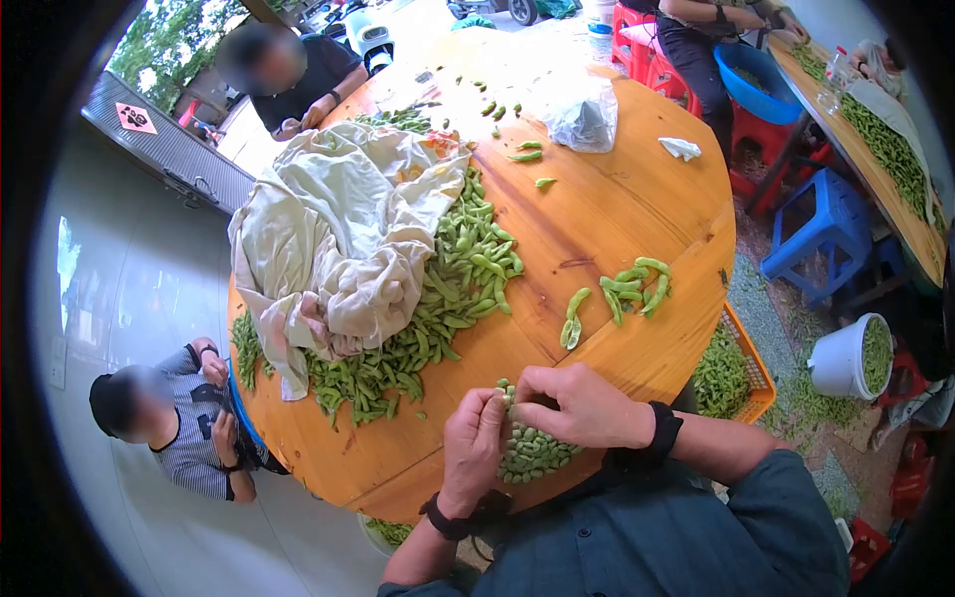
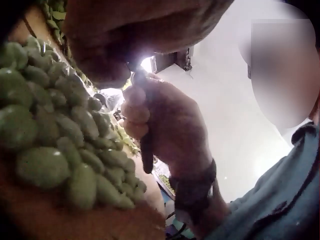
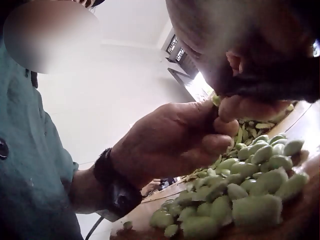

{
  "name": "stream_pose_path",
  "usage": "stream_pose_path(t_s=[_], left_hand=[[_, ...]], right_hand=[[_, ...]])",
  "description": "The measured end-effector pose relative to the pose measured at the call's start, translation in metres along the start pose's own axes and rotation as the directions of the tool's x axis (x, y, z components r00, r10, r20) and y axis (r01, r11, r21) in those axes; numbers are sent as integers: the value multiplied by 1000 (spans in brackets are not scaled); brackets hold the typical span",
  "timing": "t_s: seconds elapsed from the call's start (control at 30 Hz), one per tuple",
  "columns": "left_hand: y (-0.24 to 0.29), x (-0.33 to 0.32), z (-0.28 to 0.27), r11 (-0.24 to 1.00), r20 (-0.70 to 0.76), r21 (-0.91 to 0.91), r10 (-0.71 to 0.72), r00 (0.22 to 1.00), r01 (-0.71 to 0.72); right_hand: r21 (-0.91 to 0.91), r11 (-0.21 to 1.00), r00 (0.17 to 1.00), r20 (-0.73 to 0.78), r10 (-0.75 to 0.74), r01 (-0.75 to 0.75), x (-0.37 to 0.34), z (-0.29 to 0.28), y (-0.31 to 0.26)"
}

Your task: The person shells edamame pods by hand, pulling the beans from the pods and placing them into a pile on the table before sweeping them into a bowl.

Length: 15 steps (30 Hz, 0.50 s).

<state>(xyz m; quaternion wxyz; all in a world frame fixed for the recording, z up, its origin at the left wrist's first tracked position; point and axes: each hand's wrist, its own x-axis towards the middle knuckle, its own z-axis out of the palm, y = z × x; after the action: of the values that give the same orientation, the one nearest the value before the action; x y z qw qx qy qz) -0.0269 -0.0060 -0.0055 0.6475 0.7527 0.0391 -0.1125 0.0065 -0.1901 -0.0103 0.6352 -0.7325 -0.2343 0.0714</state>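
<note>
Both bare hands meet over a heap of shelled green beans (image 1: 537,458) at the table's near edge. My left hand (image 1: 473,443) pinches a green pod (image 1: 505,390) between thumb and fingers; a bit of green (image 3: 216,100) shows at the left hand's (image 3: 170,135) fingertips in the right wrist view. From the right, my right hand (image 1: 592,406) has thumb and forefinger bent against the same pod, which is mostly hidden. In the left wrist view the right hand (image 2: 172,117) is beyond the loose beans (image 2: 65,130), with a dark narrow shape along its fingers that I cannot identify.
Several loose pods (image 1: 637,284) lie ahead on the round wooden table (image 1: 637,189). A large pod pile (image 1: 453,284) and a crumpled cloth (image 1: 338,229) are at the left, with a plastic bag (image 1: 582,114) farther back. Two people sit leftward; an orange crate (image 1: 746,368) stands right.
</note>
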Motion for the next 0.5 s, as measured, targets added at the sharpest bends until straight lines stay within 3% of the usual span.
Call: stream_pose_path(t_s=[0.07, 0.13, 0.23, 0.3, 0.33, 0.5], left_hand=[[1, -1, -2, 1000, -13, -12, 29, 1000, -29], [5, -3, -4, 972, 67, -208, -96, 993, 108], [1, -2, -9, 921, 152, -321, -181, 972, 221], [1, -1, -10, 894, 172, -354, -226, 959, 274], [2, 0, -11, 864, 197, -384, -267, 943, 325], [-2, -2, -6, 907, 122, -311, -258, 958, 284]], right_hand=[[-28, 1000, 1000, -11, 12, -13, 1, -2, -1], [-55, 998, 999, -21, 27, -29, 1, -2, -3], [-4, 999, 999, -41, -32, 32, 1, 0, -2], [-84, 982, 984, -21, -174, 172, 0, 3, 3], [-84, 981, 984, -21, -175, 173, 0, 2, 4], [-345, 904, 965, 27, -261, 254, 2, 2, 7]])
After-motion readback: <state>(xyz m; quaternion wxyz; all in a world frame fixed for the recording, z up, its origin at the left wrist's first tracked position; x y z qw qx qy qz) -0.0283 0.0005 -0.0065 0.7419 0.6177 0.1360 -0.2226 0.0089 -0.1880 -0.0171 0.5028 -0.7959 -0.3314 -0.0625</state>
